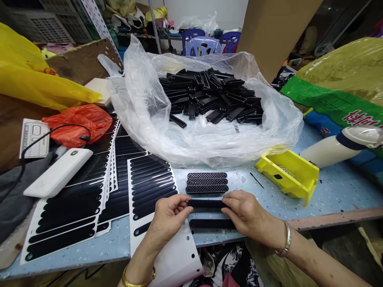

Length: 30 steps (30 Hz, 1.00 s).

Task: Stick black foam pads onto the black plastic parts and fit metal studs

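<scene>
My left hand (169,219) and my right hand (242,211) grip the two ends of a black plastic strip (206,204) lying level above the table edge. Just below it, a second black strip (212,224) lies under my right hand. Several black mesh strips (207,183) lie side by side just beyond my hands. To the left, a white backing sheet with black oval stickers (149,187) runs under my left wrist. A heap of black mesh pieces (209,95) fills a clear plastic bag (191,147) farther on.
A yellow plastic bin (287,175) stands on the speckled blue table (239,179) to the right, near a white bottle (341,145). More sticker sheets (68,207), a white power bank (58,173) with a black cable and an orange bag (77,125) lie to the left.
</scene>
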Available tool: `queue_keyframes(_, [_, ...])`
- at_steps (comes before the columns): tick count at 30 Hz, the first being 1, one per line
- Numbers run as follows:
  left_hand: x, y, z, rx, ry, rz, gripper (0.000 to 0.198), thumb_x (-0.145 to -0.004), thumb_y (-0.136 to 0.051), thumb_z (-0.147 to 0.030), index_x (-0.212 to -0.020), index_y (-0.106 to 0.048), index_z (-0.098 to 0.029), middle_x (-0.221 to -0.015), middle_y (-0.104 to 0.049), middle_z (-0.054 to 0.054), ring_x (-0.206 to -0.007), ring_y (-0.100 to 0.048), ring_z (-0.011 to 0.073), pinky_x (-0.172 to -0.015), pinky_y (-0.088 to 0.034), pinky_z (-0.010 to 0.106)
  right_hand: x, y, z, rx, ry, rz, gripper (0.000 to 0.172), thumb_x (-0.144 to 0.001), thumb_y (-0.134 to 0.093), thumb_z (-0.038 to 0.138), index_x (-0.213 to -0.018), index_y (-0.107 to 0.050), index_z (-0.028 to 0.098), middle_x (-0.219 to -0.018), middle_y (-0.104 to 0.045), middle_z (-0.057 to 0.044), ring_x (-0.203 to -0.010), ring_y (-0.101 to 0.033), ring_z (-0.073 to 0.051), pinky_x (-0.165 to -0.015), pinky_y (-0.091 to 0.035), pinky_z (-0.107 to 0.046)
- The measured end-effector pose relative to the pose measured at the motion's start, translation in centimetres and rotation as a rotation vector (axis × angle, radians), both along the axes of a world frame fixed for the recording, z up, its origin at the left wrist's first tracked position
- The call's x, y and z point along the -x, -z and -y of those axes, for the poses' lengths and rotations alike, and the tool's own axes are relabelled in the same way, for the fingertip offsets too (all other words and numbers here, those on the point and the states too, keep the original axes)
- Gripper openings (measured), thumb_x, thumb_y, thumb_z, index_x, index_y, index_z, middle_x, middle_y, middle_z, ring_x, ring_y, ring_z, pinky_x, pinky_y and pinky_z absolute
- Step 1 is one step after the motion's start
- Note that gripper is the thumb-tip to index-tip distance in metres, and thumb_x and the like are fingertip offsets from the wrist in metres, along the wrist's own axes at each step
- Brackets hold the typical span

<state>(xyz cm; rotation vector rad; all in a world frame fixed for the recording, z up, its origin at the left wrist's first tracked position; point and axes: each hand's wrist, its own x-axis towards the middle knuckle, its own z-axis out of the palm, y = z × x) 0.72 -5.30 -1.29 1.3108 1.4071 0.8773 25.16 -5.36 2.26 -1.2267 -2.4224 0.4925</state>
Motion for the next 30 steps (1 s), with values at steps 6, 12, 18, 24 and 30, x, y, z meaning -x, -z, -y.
queue_keyframes(6, [-0.1, 0.1, 0.0, 0.009, -0.013, 0.014, 0.021, -0.067, -0.07, -0.023, -0.085, -0.075, -0.015, -0.061, -0.064, 0.001, -0.057, -0.058, 0.0122, -0.054, -0.048, 0.022, 0.0, -0.3, -0.1, 0.036, -0.005, -0.055, 0.015, -0.088, -0.054, 0.014, -0.089, -0.07, 0.014, -0.08, -0.068, -0.01, -0.075, -0.064, -0.019, -0.071, -0.054, -0.03])
queue_keyframes(12, [-0.1, 0.0, 0.1, 0.0, -0.003, 0.035, 0.02, -0.067, -0.069, -0.022, -0.084, -0.076, -0.014, -0.061, -0.065, 0.001, -0.056, -0.059, 0.0125, -0.053, -0.049, 0.022, -0.6, -0.4, -0.3, 0.103, 0.019, -0.206, 0.017, -0.089, -0.055, 0.018, -0.092, -0.071, 0.014, -0.082, -0.071, -0.009, -0.072, -0.066, -0.017, -0.068, -0.056, -0.029])
queue_keyframes(18, [0.0, 0.0, 0.0, -0.023, -0.002, 0.007, 0.021, -0.067, -0.07, -0.021, -0.085, -0.076, -0.015, -0.061, -0.065, 0.001, -0.056, -0.059, 0.0122, -0.051, -0.049, 0.021, -1.1, -0.3, -0.3, 0.094, 0.032, -0.239, 0.016, -0.088, -0.056, 0.018, -0.093, -0.072, 0.015, -0.084, -0.072, -0.009, -0.074, -0.067, -0.018, -0.069, -0.057, -0.03])
queue_keyframes(24, [0.0, -0.3, 0.1, -0.005, 0.014, 0.007, 0.022, -0.068, -0.069, -0.021, -0.088, -0.076, -0.015, -0.063, -0.065, 0.001, -0.057, -0.059, 0.0125, -0.052, -0.049, 0.021, -0.7, 0.0, -0.2, 0.037, 0.01, -0.227, 0.015, -0.088, -0.056, 0.018, -0.092, -0.07, 0.015, -0.081, -0.071, -0.01, -0.071, -0.066, -0.018, -0.066, -0.056, -0.029])
queue_keyframes(30, [-0.1, -0.4, 0.1, -0.013, -0.002, 0.015, 0.02, -0.067, -0.069, -0.02, -0.085, -0.076, -0.015, -0.061, -0.063, 0.0, -0.056, -0.058, 0.0114, -0.052, -0.049, 0.021, -0.5, 0.2, -0.2, -0.009, -0.005, -0.204, 0.016, -0.09, -0.054, 0.02, -0.088, -0.069, 0.016, -0.08, -0.07, -0.009, -0.072, -0.066, -0.018, -0.068, -0.056, -0.029])
